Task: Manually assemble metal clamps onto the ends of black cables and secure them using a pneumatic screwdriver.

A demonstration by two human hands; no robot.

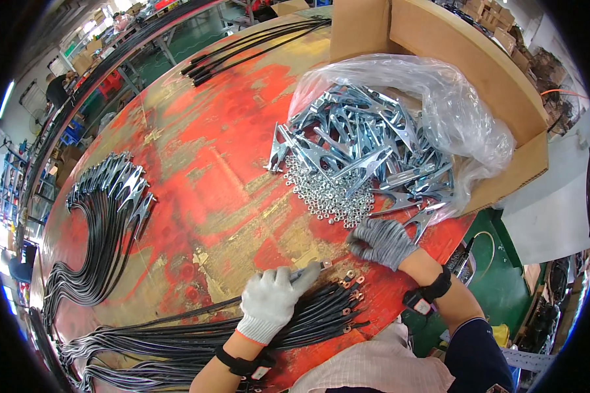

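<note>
The left hand (269, 298), in a white glove, is closed round a black cable (229, 302) near its end, with the copper-coloured lug (326, 264) poking out past the fingertips, above the bundle (321, 318) on the table (196, 216). The cable looks bendy and fairly light, likely to sag and drag along its length, so a hold close behind the lug should steer it best; the lug itself seems stiff and hard to damage. The right hand (383, 243) is curled at the near edge of the nuts (328, 196); whether it pinches one cannot be told. Those look small, hard and apt to roll or slip in gloved fingers, so fingertips suit them best.
</note>
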